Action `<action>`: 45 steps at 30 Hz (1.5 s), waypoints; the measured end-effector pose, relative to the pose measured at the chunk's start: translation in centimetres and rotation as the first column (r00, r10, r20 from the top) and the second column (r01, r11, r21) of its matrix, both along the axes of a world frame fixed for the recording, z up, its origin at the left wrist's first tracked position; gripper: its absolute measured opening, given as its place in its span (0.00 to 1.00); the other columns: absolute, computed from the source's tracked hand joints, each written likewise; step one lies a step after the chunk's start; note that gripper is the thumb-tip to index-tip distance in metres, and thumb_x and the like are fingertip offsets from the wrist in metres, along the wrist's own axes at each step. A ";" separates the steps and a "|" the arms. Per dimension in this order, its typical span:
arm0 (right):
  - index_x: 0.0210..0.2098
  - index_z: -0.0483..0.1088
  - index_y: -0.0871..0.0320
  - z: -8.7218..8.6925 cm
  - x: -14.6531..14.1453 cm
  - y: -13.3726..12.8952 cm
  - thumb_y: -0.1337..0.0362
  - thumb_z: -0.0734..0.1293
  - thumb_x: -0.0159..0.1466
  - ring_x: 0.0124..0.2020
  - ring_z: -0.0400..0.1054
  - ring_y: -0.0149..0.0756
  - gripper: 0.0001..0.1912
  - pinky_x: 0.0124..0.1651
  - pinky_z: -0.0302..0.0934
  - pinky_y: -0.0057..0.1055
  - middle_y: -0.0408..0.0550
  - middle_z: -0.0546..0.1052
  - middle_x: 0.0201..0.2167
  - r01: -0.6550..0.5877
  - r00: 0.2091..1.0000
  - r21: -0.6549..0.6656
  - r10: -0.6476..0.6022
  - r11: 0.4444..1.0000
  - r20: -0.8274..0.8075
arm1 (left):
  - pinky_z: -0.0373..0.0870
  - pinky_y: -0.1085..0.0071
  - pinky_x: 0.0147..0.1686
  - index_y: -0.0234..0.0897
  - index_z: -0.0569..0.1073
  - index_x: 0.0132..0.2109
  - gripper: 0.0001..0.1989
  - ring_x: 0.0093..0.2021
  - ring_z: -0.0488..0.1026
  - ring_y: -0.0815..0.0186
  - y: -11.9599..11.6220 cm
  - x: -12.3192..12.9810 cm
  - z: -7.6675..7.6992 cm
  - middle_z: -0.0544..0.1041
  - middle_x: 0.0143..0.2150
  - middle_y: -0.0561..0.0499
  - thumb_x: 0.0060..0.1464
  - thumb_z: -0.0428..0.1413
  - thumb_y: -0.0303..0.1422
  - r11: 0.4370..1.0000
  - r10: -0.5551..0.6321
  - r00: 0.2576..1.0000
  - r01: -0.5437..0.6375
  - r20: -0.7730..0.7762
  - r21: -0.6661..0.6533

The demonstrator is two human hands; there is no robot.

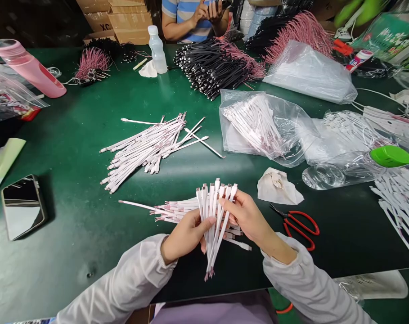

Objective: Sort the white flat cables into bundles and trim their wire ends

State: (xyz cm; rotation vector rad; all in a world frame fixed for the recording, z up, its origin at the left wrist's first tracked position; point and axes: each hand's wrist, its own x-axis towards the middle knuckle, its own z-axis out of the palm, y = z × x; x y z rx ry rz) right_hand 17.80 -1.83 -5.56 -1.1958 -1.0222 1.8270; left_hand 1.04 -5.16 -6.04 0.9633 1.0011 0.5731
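Near the table's front edge, my left hand [187,231] is closed around a fanned bunch of short white USB cables [211,225]. Their plugs point away from me and the bare pink wire ends hang toward me. My right hand [246,218] pinches the plug ends at the right side of the same bunch. Behind and under my hands lies a loose pile of white cables [170,209], partly hidden by the bunch. A larger pile of white cables [146,153] is spread farther back on the green table [72,180].
Red-handled cutters [302,227] and a crumpled tissue [279,186] lie to the right. A bag of white cables [254,123] and a green-capped bottle [346,173] sit beyond. A phone [23,207] lies left. Across the table, a person [194,20] holds a phone behind black cable bundles [214,65].
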 end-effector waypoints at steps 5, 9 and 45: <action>0.31 0.66 0.59 0.2 0.0 0.0 0.53 0.70 0.58 0.15 0.49 0.20 0.16 0.17 0.46 0.22 0.34 0.60 0.16 -0.073 0.997 -0.049 0.071 0.996 -0.038 | 0.61 0.78 0.13 0.29 0.71 0.44 0.24 0.14 0.66 0.74 0.0 0.0 0.0 0.80 0.32 0.43 0.57 0.53 0.49 1.000 -0.010 0.999 0.011 0.032 -0.017; 0.32 0.67 0.60 0.5 -0.1 0.1 0.51 0.70 0.58 0.13 0.54 0.22 0.18 0.16 0.44 0.23 0.36 0.64 0.17 -0.154 0.988 -0.080 0.152 0.985 -0.042 | 0.66 0.77 0.16 0.27 0.74 0.46 0.25 0.23 0.76 0.66 -0.1 0.0 0.0 0.81 0.37 0.38 0.57 0.53 0.49 0.997 -0.036 0.993 0.043 0.111 -0.058; 0.30 0.69 0.61 0.5 0.1 0.0 0.53 0.72 0.56 0.14 0.58 0.23 0.17 0.17 0.48 0.23 0.38 0.69 0.18 -0.176 0.984 -0.172 0.176 0.969 -0.015 | 0.67 0.80 0.14 0.26 0.76 0.46 0.26 0.38 0.81 0.54 -0.5 0.0 0.4 0.81 0.43 0.34 0.56 0.56 0.48 0.962 0.057 0.948 0.031 0.312 -0.272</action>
